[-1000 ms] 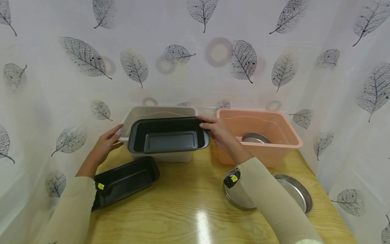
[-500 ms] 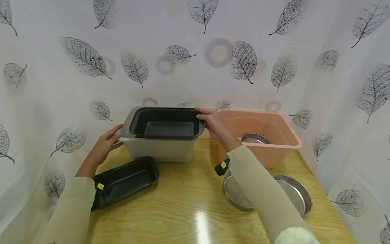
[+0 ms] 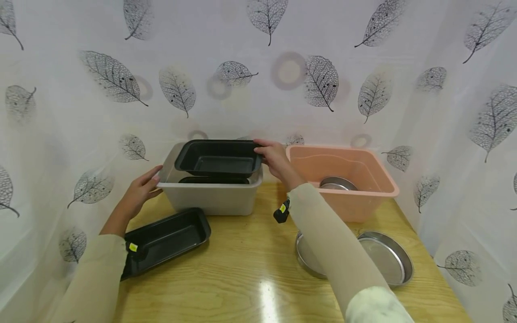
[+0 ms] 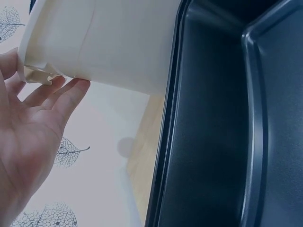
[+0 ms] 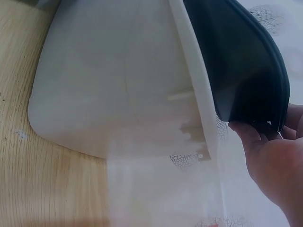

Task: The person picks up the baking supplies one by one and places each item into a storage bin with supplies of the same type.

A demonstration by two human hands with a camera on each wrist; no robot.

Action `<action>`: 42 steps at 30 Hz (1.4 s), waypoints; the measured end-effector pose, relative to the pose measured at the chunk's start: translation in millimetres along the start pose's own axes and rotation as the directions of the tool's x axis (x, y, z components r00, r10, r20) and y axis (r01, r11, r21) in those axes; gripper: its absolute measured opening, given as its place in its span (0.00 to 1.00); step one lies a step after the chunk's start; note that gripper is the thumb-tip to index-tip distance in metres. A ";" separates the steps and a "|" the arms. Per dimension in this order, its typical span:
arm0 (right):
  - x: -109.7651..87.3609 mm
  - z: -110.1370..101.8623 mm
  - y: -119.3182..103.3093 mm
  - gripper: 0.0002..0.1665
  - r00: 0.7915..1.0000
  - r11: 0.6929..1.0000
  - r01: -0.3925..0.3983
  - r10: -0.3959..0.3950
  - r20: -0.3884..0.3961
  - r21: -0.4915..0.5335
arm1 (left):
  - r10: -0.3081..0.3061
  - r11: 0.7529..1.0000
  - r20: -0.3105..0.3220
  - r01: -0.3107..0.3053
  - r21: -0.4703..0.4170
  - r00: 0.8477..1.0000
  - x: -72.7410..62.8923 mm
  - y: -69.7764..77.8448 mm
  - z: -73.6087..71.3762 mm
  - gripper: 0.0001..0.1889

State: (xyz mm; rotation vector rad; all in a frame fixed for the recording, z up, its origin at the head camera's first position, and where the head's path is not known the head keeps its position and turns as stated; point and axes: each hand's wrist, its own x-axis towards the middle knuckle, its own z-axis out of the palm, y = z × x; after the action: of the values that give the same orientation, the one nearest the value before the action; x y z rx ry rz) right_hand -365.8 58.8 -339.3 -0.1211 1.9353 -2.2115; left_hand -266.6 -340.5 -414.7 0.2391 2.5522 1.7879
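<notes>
My right hand (image 3: 276, 160) pinches the right end of a black loaf pan (image 3: 220, 165) over the white plastic bin (image 3: 210, 201). In the right wrist view, the loaf pan (image 5: 241, 56) stands above the bin's rim, thumb and fingers at its end. My left hand (image 3: 139, 193) grips the bin's left rim, its thumb on top and fingers beneath in the left wrist view. Inside the bin, below the held pan, shows the dark edge of another pan (image 3: 214, 180). Another black loaf pan (image 3: 167, 242) lies on the table by my left forearm, filling much of the left wrist view.
To the right stands a pink plastic bin (image 3: 343, 207) with a round metal pan (image 3: 338, 183) inside. Two round metal pans, one (image 3: 308, 258) partly under my right sleeve and another (image 3: 389, 260) farther right, lie on the wooden table (image 3: 226, 278). A leaf-print curtain (image 3: 242, 107) hangs behind.
The loaf pan in my right hand has moved back and slightly left, from in front of the white bin to over it. My left hand has stayed on the bin's rim.
</notes>
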 end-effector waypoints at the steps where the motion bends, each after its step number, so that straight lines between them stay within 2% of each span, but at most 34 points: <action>1: 1.5 1.8 1.0 0.27 1.000 1.000 0.005 -0.005 0.000 -0.005 | -0.002 1.000 -0.002 0.002 -0.004 1.000 0.0 -0.1 0.1 0.32; 5: 6.5 10.3 6.1 0.27 1.000 1.000 0.014 -0.014 0.005 -0.028 | -0.004 1.000 -0.007 0.004 -0.006 1.000 0.8 -1.0 0.0 0.32; 13: 11.0 27.1 17.4 0.27 0.999 0.992 -0.043 0.043 0.002 -0.117 | 0.007 1.000 0.002 -0.007 -0.002 1.000 0.6 -2.6 0.5 0.32; 18: 12.2 33.0 21.1 0.28 1.000 0.981 -0.021 0.024 0.015 -0.191 | 0.022 1.000 0.003 -0.022 -0.006 1.000 0.8 -2.2 2.0 0.32; 26: 15.9 39.3 26.3 0.27 0.999 0.951 0.011 0.005 0.051 -0.310 | 0.019 0.999 0.006 -0.019 -0.043 1.000 1.2 -3.1 2.3 0.33; 30: 17.1 43.0 28.1 0.27 0.998 0.929 0.024 -0.001 0.063 -0.368 | 0.023 0.999 -0.001 -0.023 -0.029 1.000 0.2 -4.8 1.0 0.33; 38: 19.4 47.4 30.0 0.27 0.991 0.915 -0.012 0.064 0.114 -0.403 | 0.022 0.999 -0.007 -0.022 -0.026 1.000 -0.4 -5.4 0.2 0.34; 42: 19.1 48.4 30.2 0.30 0.989 0.895 0.000 0.065 0.130 -0.447 | 0.015 1.000 -0.010 -0.015 -0.027 1.000 -0.1 -5.5 0.3 0.34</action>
State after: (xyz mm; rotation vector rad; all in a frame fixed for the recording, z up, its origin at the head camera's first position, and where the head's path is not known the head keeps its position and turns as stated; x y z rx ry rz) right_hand -372.3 4.2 -363.8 -0.3013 2.3038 -1.6453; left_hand -267.1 -342.0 -420.0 0.2511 2.5378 1.8313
